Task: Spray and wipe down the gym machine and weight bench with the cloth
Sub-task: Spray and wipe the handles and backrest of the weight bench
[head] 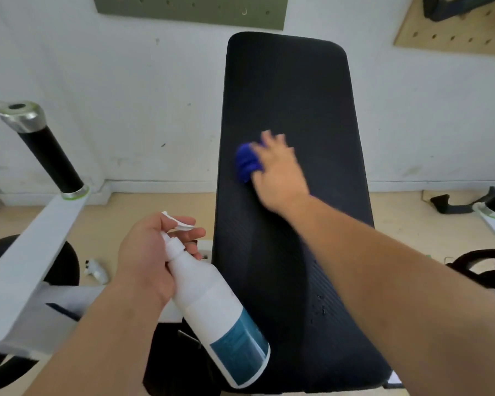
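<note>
Left hand (146,258) holds spray bottle (212,307) nozzle-up, base tilted toward bench (286,90).

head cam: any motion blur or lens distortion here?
Head view: right hand and blue cloth smeared by motion blur on the bench pad; left hand and spray bottle sharp; wide-angle bowing at the edges.

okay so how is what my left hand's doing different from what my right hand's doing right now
The left hand grips a white spray bottle off the pad's left edge; the right hand presses a blue cloth flat onto the black bench pad. The left hand looks sharp and held close to you; the right hand is blurred and reaches farther up the pad. Both are bare.
</note>
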